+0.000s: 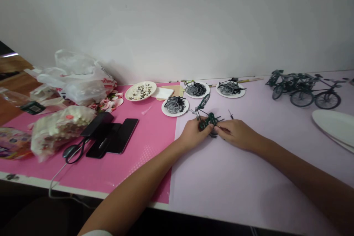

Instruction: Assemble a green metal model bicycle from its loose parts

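My left hand (195,132) is closed around a dark green model bicycle (211,118), which is tilted with one wheel pointing up. The fingers of my right hand (238,132) are pinched together against the bicycle's near side; whatever they grip is too small to make out. Just behind the right hand, a thin dark pin-like piece (231,114) sticks out, and I cannot tell whether it is held or lies on the table. Beyond the bicycle are white plates of black bicycle parts and grey wheels: a left plate (166,112), a middle plate (207,93) and a right plate (242,94).
Several green model bicycles (304,90) stand at the back right, above stacked white plates (336,125). On the pink surface at left lie phones (125,136), a black box (97,123) with cable, and plastic bags (80,77). A bowl (129,96) of small pieces sits near the wall.
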Tool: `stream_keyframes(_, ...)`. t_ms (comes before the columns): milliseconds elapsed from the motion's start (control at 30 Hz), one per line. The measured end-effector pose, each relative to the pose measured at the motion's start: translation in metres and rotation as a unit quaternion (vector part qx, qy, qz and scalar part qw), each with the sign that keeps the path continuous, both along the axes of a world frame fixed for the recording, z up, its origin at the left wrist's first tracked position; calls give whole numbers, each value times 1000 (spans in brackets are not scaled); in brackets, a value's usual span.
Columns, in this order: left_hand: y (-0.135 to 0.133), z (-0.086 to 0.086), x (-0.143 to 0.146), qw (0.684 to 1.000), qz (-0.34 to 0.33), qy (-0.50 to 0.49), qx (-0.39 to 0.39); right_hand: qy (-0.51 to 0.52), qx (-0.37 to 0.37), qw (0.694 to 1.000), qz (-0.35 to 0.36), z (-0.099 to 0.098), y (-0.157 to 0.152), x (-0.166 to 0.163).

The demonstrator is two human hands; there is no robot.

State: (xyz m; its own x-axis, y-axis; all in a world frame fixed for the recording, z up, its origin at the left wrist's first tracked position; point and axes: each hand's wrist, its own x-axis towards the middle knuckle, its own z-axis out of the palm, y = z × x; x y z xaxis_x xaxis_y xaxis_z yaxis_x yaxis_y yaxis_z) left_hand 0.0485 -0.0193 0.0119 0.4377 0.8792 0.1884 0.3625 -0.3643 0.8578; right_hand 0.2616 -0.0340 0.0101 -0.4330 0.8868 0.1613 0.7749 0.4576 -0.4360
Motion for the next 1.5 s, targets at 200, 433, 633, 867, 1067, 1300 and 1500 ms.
stream_keyframes(200,-1,1,0,1000,2,3,-5,2,-4,1000,0,0,0,0)
stream_keyframes(433,-1,2,0,1000,-1,4,2,-1,-9,1000,1,-1,0,0)
stream_keyframes(633,0,1,0,1000,1,1,-2,2,-13,1000,-4,0,0,0)
stream_keyframes(867,-1,1,0,1000,0,1,0,8,-7,1000,4,-1,0,0)
stream_keyframes(1067,-1,2,0,1000,2,9,2,8,-5,1000,3,0,0,0)
stream_keyframes(1300,-1,2,0,1000,8,9,1,4,-5,1000,-1,0,0,0)
stream_keyframes(1500,-1,3,0,1000,2,10,2,3,-12,1000,3,-1,1,1)
